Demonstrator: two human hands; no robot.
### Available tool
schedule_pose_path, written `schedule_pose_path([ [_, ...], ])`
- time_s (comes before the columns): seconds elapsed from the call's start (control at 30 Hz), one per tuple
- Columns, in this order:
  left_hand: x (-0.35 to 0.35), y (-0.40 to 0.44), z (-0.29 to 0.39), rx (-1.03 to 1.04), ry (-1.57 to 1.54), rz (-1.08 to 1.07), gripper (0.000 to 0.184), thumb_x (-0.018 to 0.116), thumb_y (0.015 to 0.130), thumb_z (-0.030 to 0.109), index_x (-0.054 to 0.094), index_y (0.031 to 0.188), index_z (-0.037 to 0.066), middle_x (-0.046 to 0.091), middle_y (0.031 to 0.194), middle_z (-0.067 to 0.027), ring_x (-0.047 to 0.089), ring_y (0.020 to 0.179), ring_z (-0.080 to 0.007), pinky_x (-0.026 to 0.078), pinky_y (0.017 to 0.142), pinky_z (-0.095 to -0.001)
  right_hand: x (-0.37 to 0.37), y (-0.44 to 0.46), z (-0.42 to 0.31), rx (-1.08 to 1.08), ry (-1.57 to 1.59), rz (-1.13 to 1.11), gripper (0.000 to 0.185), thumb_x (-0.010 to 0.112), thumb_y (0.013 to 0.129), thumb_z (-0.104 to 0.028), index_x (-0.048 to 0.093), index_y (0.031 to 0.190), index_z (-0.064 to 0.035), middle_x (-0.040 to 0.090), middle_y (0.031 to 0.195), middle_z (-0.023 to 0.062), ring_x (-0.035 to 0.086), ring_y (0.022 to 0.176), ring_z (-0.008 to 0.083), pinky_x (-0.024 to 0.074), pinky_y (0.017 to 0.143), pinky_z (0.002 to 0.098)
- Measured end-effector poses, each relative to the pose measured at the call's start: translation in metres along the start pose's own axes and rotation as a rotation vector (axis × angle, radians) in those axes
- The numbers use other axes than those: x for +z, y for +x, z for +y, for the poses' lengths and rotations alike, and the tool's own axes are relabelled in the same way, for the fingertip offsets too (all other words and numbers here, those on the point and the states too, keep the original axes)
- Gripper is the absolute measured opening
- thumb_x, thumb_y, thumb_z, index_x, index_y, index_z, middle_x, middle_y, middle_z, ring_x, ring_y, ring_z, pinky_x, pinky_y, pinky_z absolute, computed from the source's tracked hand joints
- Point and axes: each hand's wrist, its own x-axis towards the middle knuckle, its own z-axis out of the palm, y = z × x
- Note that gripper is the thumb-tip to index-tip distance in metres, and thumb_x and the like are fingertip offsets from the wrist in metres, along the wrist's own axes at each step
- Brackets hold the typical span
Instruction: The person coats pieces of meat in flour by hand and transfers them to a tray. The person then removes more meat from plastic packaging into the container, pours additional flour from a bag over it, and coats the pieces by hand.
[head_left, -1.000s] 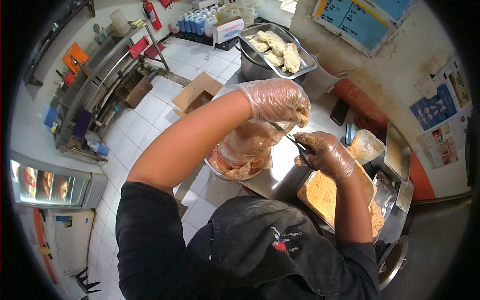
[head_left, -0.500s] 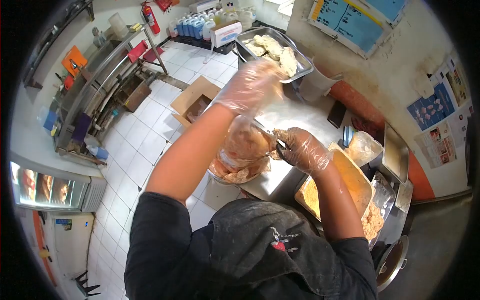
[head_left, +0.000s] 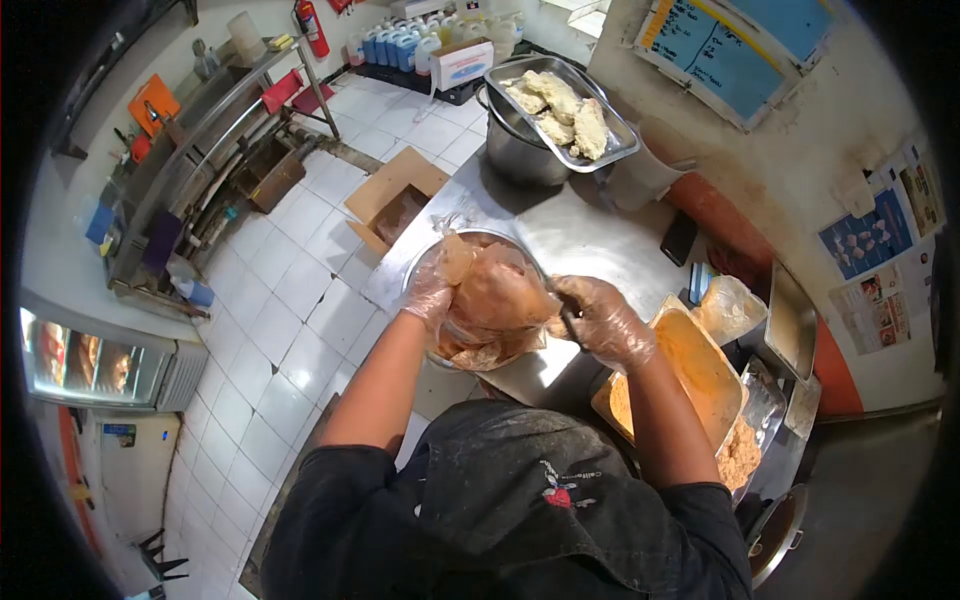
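Observation:
A clear plastic bag of raw, reddish marinated meat (head_left: 498,290) bulges over a round metal bowl (head_left: 412,255) that has more meat in it. My left hand (head_left: 432,288), in a clear plastic glove, is closed on the bag's left side. On the other side, my gloved right hand (head_left: 606,322) is curled beside the bag's right end. A dark, narrow tool (head_left: 571,322) shows in its grip, mostly hidden by the fingers; its kind cannot be made out.
Battered pieces lie in a steel tray (head_left: 622,150) on top of a large pot (head_left: 520,150). Right of my arm stands a tub of orange-yellow coating (head_left: 700,360). A phone (head_left: 679,238) lies by the wall. An open cardboard box (head_left: 372,205) is on the left.
My left hand has come down and back from near the tray of battered pieces to the bag's left side. My right hand stays at the bag's right end.

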Motion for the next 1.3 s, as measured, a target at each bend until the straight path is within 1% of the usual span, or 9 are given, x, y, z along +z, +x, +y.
schedule_pose_path([
  [0.1, -0.001, -0.009, -0.004, 0.094, -0.035, 0.01, 0.037, 0.069, 0.107, 0.041, 0.074, 0.127, 0.01, 0.074, 0.12, -0.0028, 0.069, 0.107, -0.0164, 0.058, 0.094, -0.0327, -0.005, 0.0, 0.033, 0.398, 0.434, 0.158, 0.048, 0.086, 0.093, -0.023, 0.069, 0.131, 0.0006, 0.069, 0.107, 0.0011, 0.062, 0.096, 0.0141, 0.0537, 0.087, 0.0313],
  [0.23, 0.009, -0.02, 0.002, 0.028, 0.014, 0.147, 0.04, 0.067, 0.108, 0.042, 0.073, 0.129, 0.008, 0.073, 0.122, -0.0027, 0.068, 0.107, -0.0154, 0.056, 0.098, -0.0317, -0.002, 0.023, 0.064, 0.751, -0.569, -0.013, 0.041, 0.077, 0.096, -0.033, 0.071, 0.121, -0.0009, 0.077, 0.114, 0.0174, 0.074, 0.111, 0.0306, 0.0574, 0.093, 0.0415],
  [0.43, -0.046, 0.03, -0.062, 0.42, 0.324, 0.107, 0.043, 0.055, 0.112, 0.039, 0.066, 0.136, 0.005, 0.072, 0.126, -0.0073, 0.067, 0.114, -0.0209, 0.054, 0.102, -0.0366, 0.01, 0.02, 0.135, 0.632, -0.679, -0.176, 0.037, 0.074, 0.093, -0.028, 0.074, 0.122, -0.0059, 0.076, 0.124, 0.0206, 0.072, 0.12, 0.0376, 0.0558, 0.103, 0.0456],
  [0.47, -0.05, 0.034, -0.065, 0.452, 0.42, 0.124, 0.043, 0.051, 0.114, 0.037, 0.064, 0.137, 0.004, 0.072, 0.127, -0.0096, 0.068, 0.116, -0.0243, 0.053, 0.104, -0.039, 0.009, -0.002, 0.12, 0.375, -0.635, 0.137, 0.036, 0.073, 0.092, -0.02, 0.075, 0.125, -0.005, 0.076, 0.123, 0.02, 0.073, 0.119, 0.0362, 0.0559, 0.103, 0.0438],
  [0.53, -0.057, 0.041, -0.069, 0.523, 0.644, 0.175, 0.04, 0.049, 0.113, 0.031, 0.063, 0.138, 0.003, 0.072, 0.127, -0.0138, 0.068, 0.116, -0.0299, 0.053, 0.105, -0.0417, 0.003, -0.005, 0.065, 0.196, 0.017, 0.452, 0.024, 0.074, 0.094, -0.009, 0.077, 0.117, -0.0038, 0.078, 0.109, 0.0179, 0.076, 0.101, 0.027, 0.0582, 0.093, 0.0349],
  [0.63, -0.056, 0.039, -0.061, 0.446, 0.646, 0.131, 0.035, 0.049, 0.109, 0.018, 0.063, 0.138, 0.003, 0.071, 0.128, -0.0184, 0.068, 0.118, -0.0362, 0.052, 0.107, -0.0435, -0.014, -0.013, -0.005, -0.053, 0.272, 0.182, 0.014, 0.072, 0.096, -0.008, 0.078, 0.108, -0.0029, 0.078, 0.102, 0.0173, 0.075, 0.088, 0.0247, 0.0585, 0.082, 0.0358],
  [0.8, -0.005, -0.022, -0.003, 0.717, 0.783, 0.056, 0.041, 0.055, 0.101, 0.003, 0.063, 0.141, 0.005, 0.071, 0.135, -0.0181, 0.068, 0.125, -0.0359, 0.05, 0.112, -0.0431, -0.017, 0.011, -0.064, 0.3, -0.311, -0.149, 0.023, 0.078, 0.091, -0.016, 0.076, 0.106, 0.0009, 0.077, 0.103, 0.0168, 0.074, 0.095, 0.0218, 0.0566, 0.083, 0.037],
  [1.1, 0.027, -0.08, 0.015, 0.779, 1.218, -0.207, 0.087, 0.094, 0.067, 0.027, 0.061, 0.143, 0.002, 0.07, 0.134, -0.0195, 0.067, 0.125, -0.037, 0.05, 0.112, -0.0448, 0.009, 0.021, -0.049, -0.19, -0.605, 0.005, 0.036, 0.085, 0.081, -0.025, 0.07, 0.108, -0.0059, 0.07, 0.087, 0.0177, 0.069, 0.086, 0.0406, 0.0551, 0.079, 0.0472],
  [1.3, -0.001, -0.056, 0.0, 0.643, 0.894, -0.347, 0.062, 0.088, 0.072, 0.017, 0.069, 0.129, 0.002, 0.075, 0.121, -0.0192, 0.073, 0.112, -0.0357, 0.057, 0.099, -0.044, 0.012, 0.028, -0.05, -0.07, -0.408, -0.084, 0.034, 0.085, 0.085, -0.024, 0.07, 0.11, -0.0079, 0.073, 0.095, 0.02, 0.072, 0.096, 0.0398, 0.0577, 0.085, 0.0436],
])
